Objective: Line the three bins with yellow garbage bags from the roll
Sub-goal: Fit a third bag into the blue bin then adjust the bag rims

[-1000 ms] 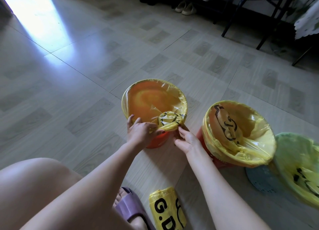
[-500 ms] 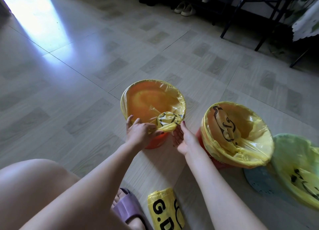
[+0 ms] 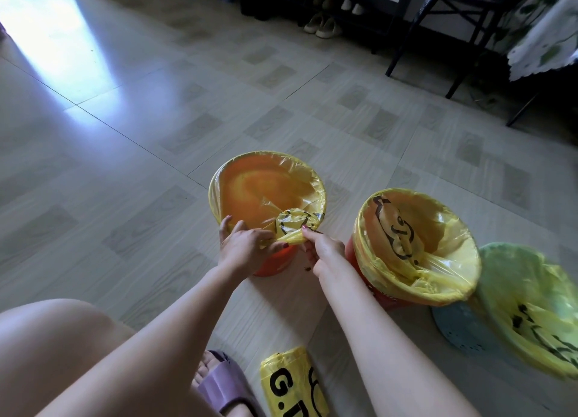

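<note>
Yellow plastic: you have a twisted bunch of the garbage bag [image 3: 289, 228] gathered at the near rim of the left orange bin [image 3: 275, 263].
Left hand: your left hand [image 3: 247, 247] is curled round the bunched plastic, thumb and fingers clenched on it just outside the rim, one fingertip up on the rim itself.
Right hand: your right hand [image 3: 323, 250] pinches the same bunch from the other side, forefinger and thumb closed on the twist, the other fingers curled below.
Bag: the rest of it is stretched over the bin's mouth and folded down round the rim.
Middle bin: a second orange bin [image 3: 380, 296] stands just beside it on the floor [image 3: 156, 135], already lined in yellow with a black print.
Third bin: a blue bin [image 3: 459, 332] at the floor's right edge, touching the middle one, also lined.
Roll: the roll of yellow bags [image 3: 294, 385] lies on the floor near you, between your forearms, beside your purple slipper [image 3: 225, 385].
</note>
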